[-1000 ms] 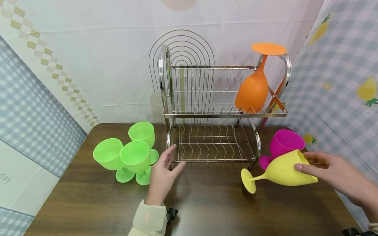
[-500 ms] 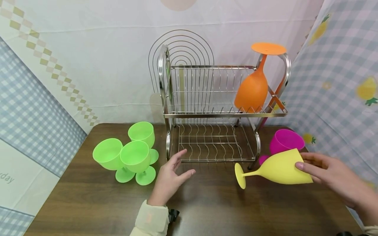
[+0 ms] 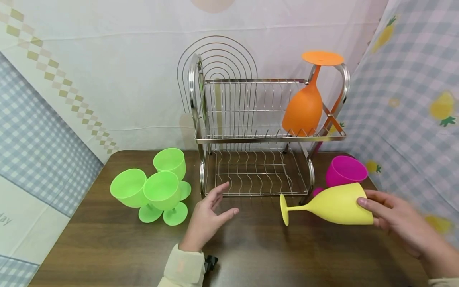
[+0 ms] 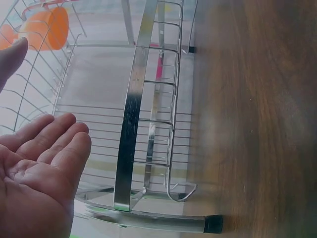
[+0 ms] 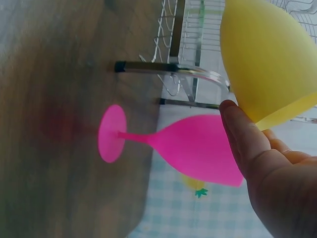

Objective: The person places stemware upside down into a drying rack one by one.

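Observation:
My right hand [image 3: 398,221] pinches a yellow wine glass [image 3: 338,204] by its bowl near the rim. The glass lies sideways above the table, foot pointing left toward the rack. In the right wrist view the thumb [image 5: 242,131] presses the yellow bowl. Behind it stands a magenta wine glass [image 3: 346,170], upright and partly covered in the head view. My left hand [image 3: 208,219] holds nothing, fingers spread in front of the lower left of the metal dish rack [image 3: 272,140]. In the left wrist view its palm [image 4: 39,173] shows, beside the rack's frame.
An orange wine glass [image 3: 305,107] stands upside down on the rack's upper tier, at the right. Several wires form the lower tier [image 3: 251,173]. Three green goblets [image 3: 162,191] stand upright on the brown table [image 3: 251,255], left of the rack.
The right hand has carried the yellow glass slightly left, and its foot has swung left and up so the glass lies closer to level. The left hand has moved a little right.

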The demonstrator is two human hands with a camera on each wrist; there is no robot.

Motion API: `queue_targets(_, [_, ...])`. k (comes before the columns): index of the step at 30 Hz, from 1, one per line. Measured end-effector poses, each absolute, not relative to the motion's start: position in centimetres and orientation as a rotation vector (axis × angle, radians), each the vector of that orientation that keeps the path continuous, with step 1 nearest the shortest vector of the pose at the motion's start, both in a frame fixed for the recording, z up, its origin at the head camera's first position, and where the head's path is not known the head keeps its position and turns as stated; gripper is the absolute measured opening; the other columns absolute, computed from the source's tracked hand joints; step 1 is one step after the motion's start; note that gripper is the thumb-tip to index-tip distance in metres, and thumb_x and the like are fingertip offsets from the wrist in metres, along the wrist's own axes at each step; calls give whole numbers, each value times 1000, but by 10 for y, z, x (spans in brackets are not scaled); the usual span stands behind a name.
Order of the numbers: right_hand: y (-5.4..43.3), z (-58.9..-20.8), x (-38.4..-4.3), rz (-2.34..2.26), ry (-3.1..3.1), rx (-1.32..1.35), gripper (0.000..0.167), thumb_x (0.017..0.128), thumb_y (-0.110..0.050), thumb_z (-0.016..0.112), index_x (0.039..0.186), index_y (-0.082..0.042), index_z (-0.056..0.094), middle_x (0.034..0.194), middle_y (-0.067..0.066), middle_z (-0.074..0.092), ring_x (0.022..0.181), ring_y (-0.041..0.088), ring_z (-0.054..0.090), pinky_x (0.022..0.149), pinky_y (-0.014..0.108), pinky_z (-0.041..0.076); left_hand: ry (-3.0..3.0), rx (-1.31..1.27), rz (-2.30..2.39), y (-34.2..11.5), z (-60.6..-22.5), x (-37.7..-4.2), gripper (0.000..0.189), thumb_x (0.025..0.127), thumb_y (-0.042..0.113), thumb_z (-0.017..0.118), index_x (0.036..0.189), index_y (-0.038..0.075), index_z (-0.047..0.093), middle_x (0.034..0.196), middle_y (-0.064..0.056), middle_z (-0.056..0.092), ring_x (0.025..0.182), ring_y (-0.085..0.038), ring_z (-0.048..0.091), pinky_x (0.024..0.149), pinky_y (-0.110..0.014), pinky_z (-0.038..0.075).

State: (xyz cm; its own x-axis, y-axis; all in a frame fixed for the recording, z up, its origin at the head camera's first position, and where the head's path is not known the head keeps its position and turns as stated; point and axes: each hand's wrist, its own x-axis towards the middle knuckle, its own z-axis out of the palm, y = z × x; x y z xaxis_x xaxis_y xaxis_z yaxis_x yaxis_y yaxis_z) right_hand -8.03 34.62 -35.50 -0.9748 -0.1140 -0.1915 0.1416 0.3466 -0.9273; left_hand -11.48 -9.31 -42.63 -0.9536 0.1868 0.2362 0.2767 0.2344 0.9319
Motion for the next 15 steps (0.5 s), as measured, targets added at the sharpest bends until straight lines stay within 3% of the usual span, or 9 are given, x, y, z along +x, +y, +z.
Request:
queue_targets(4, [346,-364,-78,-1832,2254,-13,25,108,-14,43,130,-5,50,113,2,68,94,19,69,77,32,61,-2419,-461,-1883,-93,-426,-114,74,80,24,86,145,19,52,149,4,50,137,-22,48,109,-26,40])
queue_targets(7, [342,-369,-77,-1878,2208,10,18,109,-15,43,122,-17,56,113,3,68,94,18,69,78,31,60,-2409,-479,-1903,-92,-427,-114,75,80,24,87,146,17,51,150,2,50,137,-22,48,110,-26,40])
queue_targets(15, [329,-378,-76,-2040,2072,-19,23,109,-12,40,117,-19,60,110,3,68,95,16,69,77,30,60,-2441,-507,-1912,-91,-429,-114,78,78,25,88,146,18,50,150,3,50,137,-22,48,111,-28,40])
